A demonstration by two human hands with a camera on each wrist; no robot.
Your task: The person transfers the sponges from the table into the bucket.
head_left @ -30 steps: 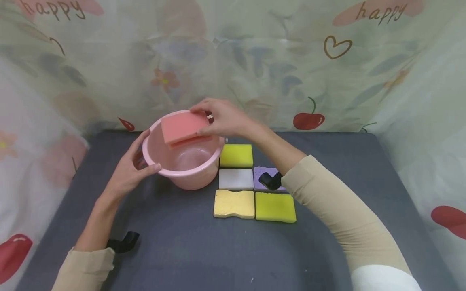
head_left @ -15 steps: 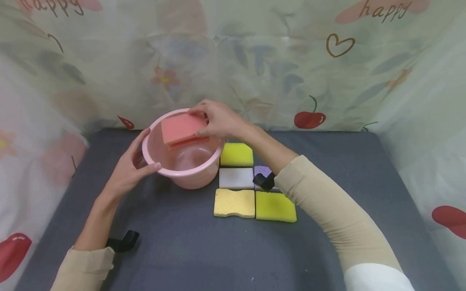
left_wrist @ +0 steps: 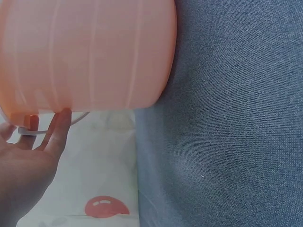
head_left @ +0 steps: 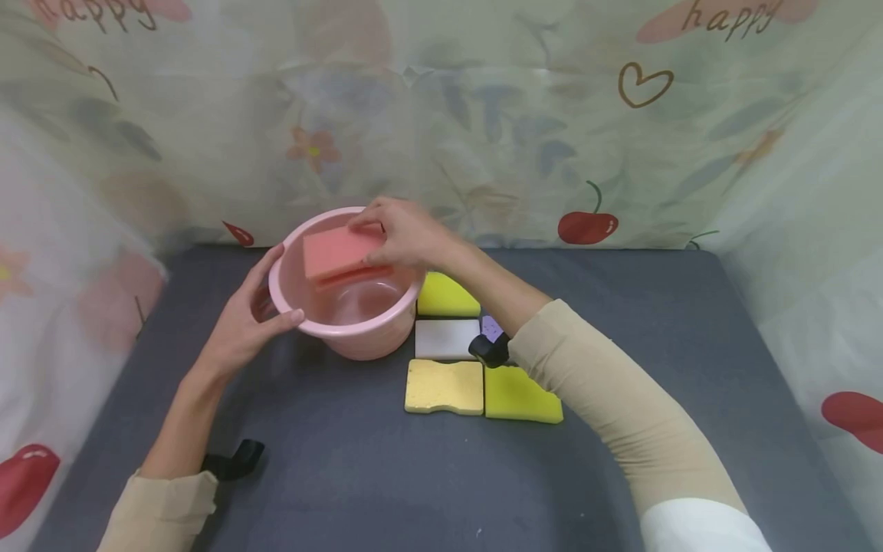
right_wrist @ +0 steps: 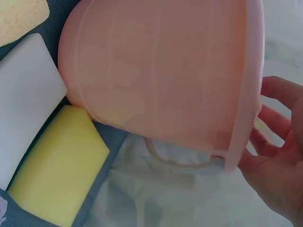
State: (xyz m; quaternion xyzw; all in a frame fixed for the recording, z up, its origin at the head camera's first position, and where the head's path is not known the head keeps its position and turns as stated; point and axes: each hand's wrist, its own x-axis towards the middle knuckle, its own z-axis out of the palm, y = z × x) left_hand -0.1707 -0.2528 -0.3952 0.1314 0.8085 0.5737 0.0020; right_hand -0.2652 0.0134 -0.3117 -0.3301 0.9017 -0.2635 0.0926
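Observation:
A pink plastic bucket [head_left: 366, 343] stands on the dark table. My left hand [head_left: 237, 331] grips its rim at the left, thumb over the edge and fingers along the outside wall. Between the thumb and fingers of my right hand [head_left: 416, 236] is a pink sponge [head_left: 336, 253], tilted, inside the bucket's mouth. In the right wrist view the bucket's wall hides the sponge, and my right hand [right_wrist: 281, 137] shows beyond the rim. A thin handle [right_wrist: 184, 163] hangs at the bucket's side. From the left wrist, fingers of my left hand [left_wrist: 35, 158] touch the bucket near its rim.
Right of the bucket lie a yellow sponge [head_left: 444, 297], a white sponge [head_left: 447, 339], a partly covered purple sponge [head_left: 491, 328], a pale yellow sponge with notched sides [head_left: 444, 386] and a yellow-green sponge [head_left: 520, 399]. A printed curtain [head_left: 483, 138] rises behind the table.
My right hand has lowered slightly and shifted left with the pink sponge, which sits a little deeper in the bucket. My left hand has stayed on the rim.

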